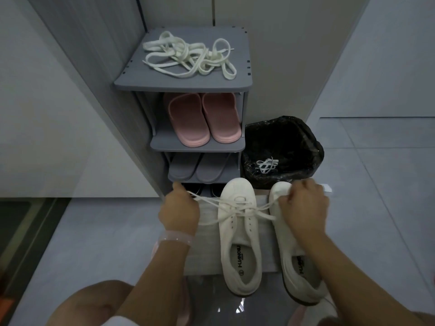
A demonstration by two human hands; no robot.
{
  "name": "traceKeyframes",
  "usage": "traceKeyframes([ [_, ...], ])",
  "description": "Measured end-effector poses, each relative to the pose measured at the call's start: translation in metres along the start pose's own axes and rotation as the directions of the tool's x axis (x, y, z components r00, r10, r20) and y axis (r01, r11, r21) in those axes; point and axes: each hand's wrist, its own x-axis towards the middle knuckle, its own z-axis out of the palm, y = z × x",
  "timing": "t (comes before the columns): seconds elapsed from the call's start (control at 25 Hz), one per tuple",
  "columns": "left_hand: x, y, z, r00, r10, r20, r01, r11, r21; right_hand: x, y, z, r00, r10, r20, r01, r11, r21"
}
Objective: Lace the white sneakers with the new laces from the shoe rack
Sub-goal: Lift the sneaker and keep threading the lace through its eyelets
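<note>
Fingers of the left hand (179,209) are closed on one end of the thin white lace (237,209) threaded through the left-hand white canvas sneaker (240,234); fingers of the right hand (303,209) are closed on the other end. The lace is drawn taut sideways from the eyelets, crossing over the tongue. Whether this lace is being removed or tightened cannot be told.

Both hands work just above the sneaker's front. The second white canvas sneaker (292,250) lies beside it on the right, partly under the right hand; its eyelets are hidden. Both shoes rest on a pale rectangular mat (207,245) on the floor.

The new flat cream laces (188,56) lie in a loose tangle on the top shelf of the grey plastic shoe rack (164,82), well apart from the hands. A black-lined waste bin (282,147) beside the rack holds a small bundle of white lace (267,165).

Assessment: the laces are light, limp and prone to snagging; best taken at the stiff tips and pulled free singly. The sneakers appear light with soft uppers; steady them by the sole or heel while threading.
</note>
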Motion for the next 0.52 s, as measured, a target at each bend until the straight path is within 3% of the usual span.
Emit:
traceKeyframes([
  [0.04,0.002,-0.004,-0.004,0.998,-0.023,-0.056,0.021,0.999,-0.034,0.004,0.007,-0.006,0.992,0.116,0.041,-0.115,0.993,-0.015],
  [0.12,-0.001,-0.004,-0.004,0.996,0.083,-0.042,-0.086,0.994,-0.061,0.002,0.014,-0.006,0.989,0.119,0.086,-0.116,0.992,-0.043],
  [0.24,-0.011,0.005,0.018,0.914,0.376,0.149,-0.373,0.927,-0.049,-0.012,-0.004,0.007,0.963,-0.220,0.156,0.214,0.975,0.054],
  [0.32,-0.015,0.009,0.031,0.864,0.432,0.257,-0.441,0.897,-0.026,-0.016,-0.013,0.019,0.900,-0.409,0.153,0.403,0.913,0.066],
  [0.52,-0.015,0.008,0.039,0.843,0.419,0.338,-0.454,0.891,0.026,-0.013,-0.019,0.026,0.849,-0.439,0.295,0.449,0.893,0.037],
])
